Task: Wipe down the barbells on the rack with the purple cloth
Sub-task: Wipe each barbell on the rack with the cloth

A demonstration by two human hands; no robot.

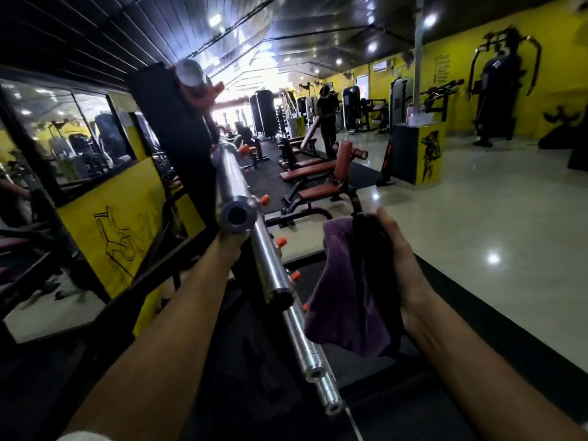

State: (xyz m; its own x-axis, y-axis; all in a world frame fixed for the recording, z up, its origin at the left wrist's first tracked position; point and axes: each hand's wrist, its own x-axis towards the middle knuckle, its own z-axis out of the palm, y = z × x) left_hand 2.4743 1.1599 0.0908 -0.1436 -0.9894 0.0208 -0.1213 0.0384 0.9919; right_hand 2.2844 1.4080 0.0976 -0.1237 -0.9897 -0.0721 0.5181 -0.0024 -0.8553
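Far left: mirror (63, 128) over a yellow panel (121, 224) with a black line drawing. Next, left hand (230, 241) reaching up under the top barbell (237, 214), just behind its hollow end – mostly hidden by the sleeve, so grip cannot be told. Top barbell running away toward a black post (171, 128), where a white cap (190, 71) sits on something orange. Below it, three more barbells stepping down toward the camera, ends at (280, 296), (315, 373) and (332, 408), all lying on a black rack (178, 259) with orange-tipped pegs (281, 241) beside them. Right of the bars, purple cloth (340, 300) hanging well clear of the steel, draped together with a dark strap-like thing (366, 249) – too blurred to name. Right hand (397, 265) curled round cloth and dark thing, thumb up top. Behind: brown benches (305, 173), a person in black (327, 116), a yellow-and-black box (416, 154), pale shiny floor (493, 218), yellow wall (451, 68) with black machines
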